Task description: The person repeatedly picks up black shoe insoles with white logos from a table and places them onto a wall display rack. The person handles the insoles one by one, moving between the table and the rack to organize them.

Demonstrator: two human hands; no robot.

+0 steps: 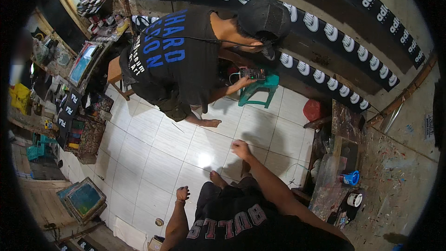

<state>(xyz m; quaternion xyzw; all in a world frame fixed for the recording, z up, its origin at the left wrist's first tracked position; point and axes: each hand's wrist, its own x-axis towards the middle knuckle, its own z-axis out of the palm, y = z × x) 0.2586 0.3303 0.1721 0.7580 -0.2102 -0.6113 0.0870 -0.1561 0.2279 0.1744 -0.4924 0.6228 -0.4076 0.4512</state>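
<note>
My left hand point(182, 194) hangs low over the tiled floor, its fingers loosely bent and apart, and I see nothing in it. Farther forward and to the right, my right hand point(241, 149) is held out above the tiles. Its fingers are curled in, slightly smeared, with no thing visible in them. Neither hand touches anything. Ahead, another person in a black shirt point(186, 60) and dark cap bends over a green plastic stool point(260, 88). That person's hands are at a dark device point(252, 74) with a lit face and a pale cable, at the stool's top.
Black strips with white prints point(320, 76) hang along ledges on the far wall. A paint-stained bench with a blue tub point(350, 178) and a white container point(354, 199) stands right, near a red stool point(313, 110). Framed screens point(84, 200) lean at lower left; a cluttered worktable point(83, 65) runs beyond.
</note>
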